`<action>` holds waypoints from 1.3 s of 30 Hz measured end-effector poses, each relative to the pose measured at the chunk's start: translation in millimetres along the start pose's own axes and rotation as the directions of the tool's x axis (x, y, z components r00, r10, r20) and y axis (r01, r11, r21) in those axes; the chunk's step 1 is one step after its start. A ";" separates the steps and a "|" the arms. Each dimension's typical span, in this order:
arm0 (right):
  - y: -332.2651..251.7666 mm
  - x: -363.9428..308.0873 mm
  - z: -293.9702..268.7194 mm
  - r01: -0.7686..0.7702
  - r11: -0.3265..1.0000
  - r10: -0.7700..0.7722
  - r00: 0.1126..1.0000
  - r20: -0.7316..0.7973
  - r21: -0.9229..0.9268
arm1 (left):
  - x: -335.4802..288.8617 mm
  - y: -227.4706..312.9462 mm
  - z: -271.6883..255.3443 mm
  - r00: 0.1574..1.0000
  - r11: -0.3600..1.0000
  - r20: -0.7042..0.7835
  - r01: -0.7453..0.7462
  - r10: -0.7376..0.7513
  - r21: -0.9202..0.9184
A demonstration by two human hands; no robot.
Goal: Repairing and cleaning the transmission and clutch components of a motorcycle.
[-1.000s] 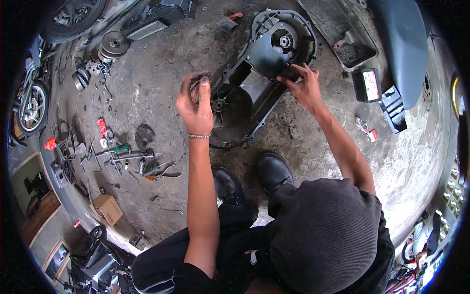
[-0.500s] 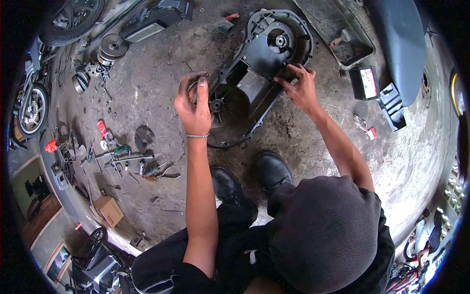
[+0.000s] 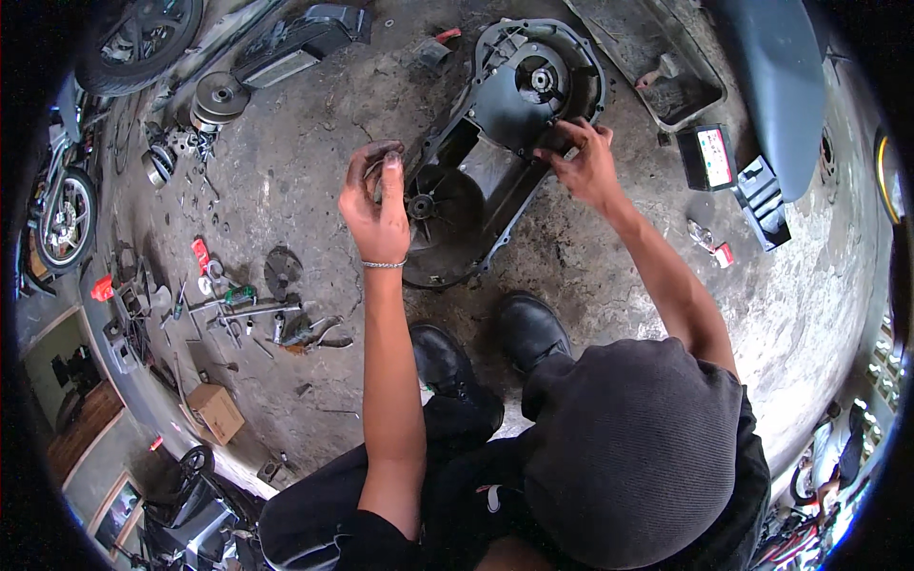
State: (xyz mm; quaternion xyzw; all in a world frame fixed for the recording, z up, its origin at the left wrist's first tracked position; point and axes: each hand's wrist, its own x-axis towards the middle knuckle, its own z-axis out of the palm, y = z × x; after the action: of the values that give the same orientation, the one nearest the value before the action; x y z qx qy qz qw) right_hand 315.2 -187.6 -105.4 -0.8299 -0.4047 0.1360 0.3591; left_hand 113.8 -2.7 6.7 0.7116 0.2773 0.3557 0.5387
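A large dark scooter crankcase (image 3: pixel 497 228) lies on the floor in front of my boots, its open side up. A flat black plate (image 3: pixel 502 107) covers part of its far half. At the plate's near right corner, my right hand (image 3: pixel 586 164) has its thumb and fingers bent over the case edge; anything between them is too dark and small to name. Raised by the case's left rim is my left hand (image 3: pixel 378 202), its grimy fingers curled toward the thumb tip. I cannot make out what, if anything, is in that pinch.
Pliers (image 3: pixel 324 333) and other tools lie at the left, near a cardboard box (image 3: pixel 213 413). A pulley (image 3: pixel 220 98) sits farther off. At the right are a metal tray (image 3: pixel 709 95), a battery (image 3: pixel 706 158) and a scooter seat (image 3: pixel 783 86). My boots (image 3: pixel 533 333) stand close to the case.
My right hand's fingers have shifted slightly at the plate's corner, and its wrist has turned a little. My left hand has hardly moved. The case stays in place.
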 end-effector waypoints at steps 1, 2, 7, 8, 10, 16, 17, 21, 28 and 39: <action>-2.2 1.1 1.0 0.003 1.000 -0.003 0.999 -0.037 0.022 | -0.1 -1.4 -1.3 1.000 1.000 0.001 -0.003 0.003 0.002; -4.5 2.1 2.0 0.008 0.999 -0.004 0.997 -0.075 0.043 | -0.2 -2.6 -2.6 1.000 1.000 0.003 -0.006 0.006 0.004; -8.5 2.0 -1.3 0.012 0.999 -0.006 0.994 -0.105 0.052 | 0.1 -3.6 -2.8 1.000 1.000 0.004 -0.008 0.008 0.011; -8.6 1.2 -2.7 0.010 0.999 -0.007 0.997 -0.082 0.036 | 0.2 -3.3 -2.2 1.000 1.000 0.002 -0.007 0.007 0.013; -12.3 0.2 -5.7 0.008 1.000 -0.007 0.998 -0.059 0.021 | 0.4 -2.5 -1.8 1.000 1.000 0.001 -0.005 0.005 0.017; -23.7 1.5 -9.8 -0.008 1.000 0.008 1.000 -0.004 -0.001 | 0.3 -1.9 -1.9 1.000 1.000 0.004 -0.011 0.011 0.024; -20.4 2.6 -8.1 0.008 1.000 -0.008 0.999 -0.031 0.000 | 0.3 -2.4 -1.4 1.000 1.000 0.003 -0.012 0.012 0.018; -15.2 5.0 -7.5 0.052 0.999 -0.053 0.996 -0.068 -0.008 | 0.3 -2.0 -1.8 1.000 1.000 0.004 -0.012 0.011 0.013; -22.0 9.0 -8.0 0.149 0.983 -0.159 0.982 -0.097 -0.103 | 0.2 -1.1 -1.4 1.000 1.000 0.007 -0.007 0.006 0.018; -21.5 -8.0 -58.7 -0.448 0.592 0.580 0.814 0.032 0.670 | -0.4 -0.1 -2.7 1.000 1.000 0.009 0.018 -0.018 0.015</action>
State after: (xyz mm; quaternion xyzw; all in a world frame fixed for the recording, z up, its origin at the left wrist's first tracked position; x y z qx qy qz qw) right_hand 328.1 -213.4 -49.3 -0.7418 -0.0372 0.2860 0.6054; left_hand 111.3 -1.5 7.1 0.7147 0.2838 0.3455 0.5379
